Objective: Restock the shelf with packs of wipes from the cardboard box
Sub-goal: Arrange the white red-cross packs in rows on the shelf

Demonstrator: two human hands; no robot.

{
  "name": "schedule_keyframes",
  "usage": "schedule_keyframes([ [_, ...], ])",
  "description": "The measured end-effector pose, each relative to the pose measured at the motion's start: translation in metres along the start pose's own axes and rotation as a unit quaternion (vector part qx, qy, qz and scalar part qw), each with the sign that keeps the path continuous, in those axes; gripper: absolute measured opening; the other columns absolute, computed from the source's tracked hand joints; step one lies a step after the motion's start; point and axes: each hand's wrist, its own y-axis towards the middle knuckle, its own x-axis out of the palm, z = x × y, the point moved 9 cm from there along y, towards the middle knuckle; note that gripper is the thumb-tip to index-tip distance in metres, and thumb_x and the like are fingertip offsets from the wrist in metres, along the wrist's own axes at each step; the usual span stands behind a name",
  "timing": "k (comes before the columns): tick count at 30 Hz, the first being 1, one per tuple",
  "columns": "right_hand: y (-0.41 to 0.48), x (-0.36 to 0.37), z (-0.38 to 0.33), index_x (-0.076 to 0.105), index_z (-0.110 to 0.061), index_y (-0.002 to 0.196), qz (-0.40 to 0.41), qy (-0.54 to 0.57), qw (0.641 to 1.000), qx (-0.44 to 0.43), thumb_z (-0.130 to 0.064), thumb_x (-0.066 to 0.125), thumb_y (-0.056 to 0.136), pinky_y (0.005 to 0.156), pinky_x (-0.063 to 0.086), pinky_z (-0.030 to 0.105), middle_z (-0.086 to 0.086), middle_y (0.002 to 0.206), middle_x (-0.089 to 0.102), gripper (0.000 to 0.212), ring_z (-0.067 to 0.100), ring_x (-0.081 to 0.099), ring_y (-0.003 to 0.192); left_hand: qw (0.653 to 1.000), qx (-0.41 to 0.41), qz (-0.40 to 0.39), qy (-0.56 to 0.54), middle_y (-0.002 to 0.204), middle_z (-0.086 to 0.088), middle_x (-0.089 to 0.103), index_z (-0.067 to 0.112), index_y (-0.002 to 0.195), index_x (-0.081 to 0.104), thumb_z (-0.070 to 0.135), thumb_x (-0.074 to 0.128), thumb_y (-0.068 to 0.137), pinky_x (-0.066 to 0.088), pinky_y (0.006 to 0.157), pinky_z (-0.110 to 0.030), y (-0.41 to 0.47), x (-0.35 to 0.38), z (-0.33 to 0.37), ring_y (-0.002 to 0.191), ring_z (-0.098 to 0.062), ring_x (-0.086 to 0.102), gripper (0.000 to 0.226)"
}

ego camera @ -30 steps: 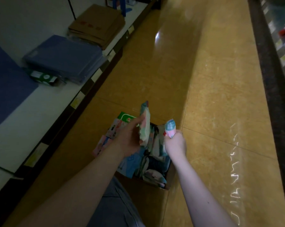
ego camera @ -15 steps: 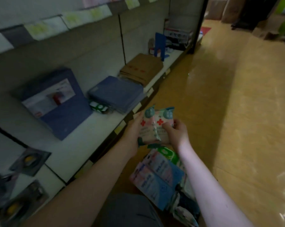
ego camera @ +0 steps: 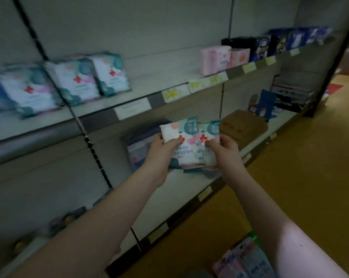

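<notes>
Both hands hold packs of wipes in front of the lower shelf. My left hand [ego camera: 161,151] grips a white pack of wipes [ego camera: 184,137] with a teal label and a red cross. Right beside it, my right hand [ego camera: 223,151] grips a second, matching pack [ego camera: 210,130]. The two packs overlap. On the upper shelf [ego camera: 101,111] at the left stand three matching packs [ego camera: 75,79] upright in a row. The cardboard box [ego camera: 247,259] shows only at the bottom edge, with printed packs sticking out of it.
Pink packs [ego camera: 219,57] and dark blue packs [ego camera: 286,41] stand further right on the upper shelf. The lower shelf holds a blue box [ego camera: 137,145], brown flat packs [ego camera: 243,125] and a blue bookend [ego camera: 266,105]. Yellow floor [ego camera: 310,177] lies to the right.
The view has swung up from the box to the shelves. Both hands have lifted the two packs from above the box to the height of the lower shelf.
</notes>
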Motion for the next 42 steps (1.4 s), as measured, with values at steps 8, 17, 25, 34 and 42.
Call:
schedule_keyframes([
  [8, 0.007, 0.098, -0.062, 0.057, -0.017, 0.091, -0.119, 0.054, 0.990, -0.061, -0.005, 0.052, 0.091, 0.064, 0.058, 0.030, 0.005, 0.090, 0.068, 0.013, 0.017, 0.068, 0.075, 0.988, 0.121, 0.096, 0.029, 0.115, -0.012, 0.063, 0.008, 0.120, 0.044, 0.012, 0.061, 0.088, 0.052, 0.090, -0.047, -0.011, -0.086, 0.107, 0.100, -0.026, 0.064, 0.036],
  [17, 0.021, 0.185, -0.104, 0.060, -0.011, 0.089, -0.184, 0.102, 0.974, -0.087, -0.001, 0.057, 0.087, 0.064, 0.058, 0.029, 0.008, 0.087, 0.069, 0.011, 0.020, 0.067, 0.075, 0.970, 0.187, 0.144, 0.058, 0.120, -0.010, 0.062, 0.011, 0.124, 0.043, 0.010, 0.059, 0.089, 0.051, 0.093, -0.045, -0.023, -0.147, 0.175, 0.105, -0.025, 0.063, 0.038],
  [25, 0.048, 0.242, -0.122, 0.055, -0.010, 0.101, -0.187, 0.104, 0.972, -0.093, -0.002, 0.062, 0.085, 0.060, 0.057, 0.022, 0.005, 0.090, 0.065, 0.020, 0.016, 0.065, 0.076, 0.943, 0.230, 0.235, 0.057, 0.111, -0.010, 0.062, 0.009, 0.112, 0.043, 0.005, 0.064, 0.085, 0.055, 0.078, -0.038, -0.020, -0.205, 0.222, 0.097, -0.026, 0.063, 0.034],
  [34, 0.107, 0.279, -0.141, 0.050, -0.007, 0.104, -0.148, 0.024, 0.980, -0.134, 0.004, 0.064, 0.082, 0.064, 0.053, 0.028, 0.011, 0.096, 0.060, 0.028, 0.015, 0.059, 0.071, 0.903, 0.262, 0.269, 0.208, 0.089, 0.005, 0.057, 0.017, 0.110, 0.041, 0.005, 0.067, 0.083, 0.050, 0.056, -0.012, 0.000, -0.263, 0.255, 0.075, -0.006, 0.058, 0.039],
  [42, 0.160, 0.286, -0.124, 0.055, -0.004, 0.102, -0.180, -0.030, 0.979, -0.095, 0.006, 0.064, 0.080, 0.054, 0.056, 0.022, 0.017, 0.098, 0.063, 0.026, 0.020, 0.062, 0.071, 0.864, 0.238, 0.321, 0.305, 0.093, 0.000, 0.054, 0.019, 0.111, 0.043, 0.012, 0.072, 0.080, 0.048, 0.063, -0.028, 0.027, -0.295, 0.246, 0.077, -0.021, 0.055, 0.044],
])
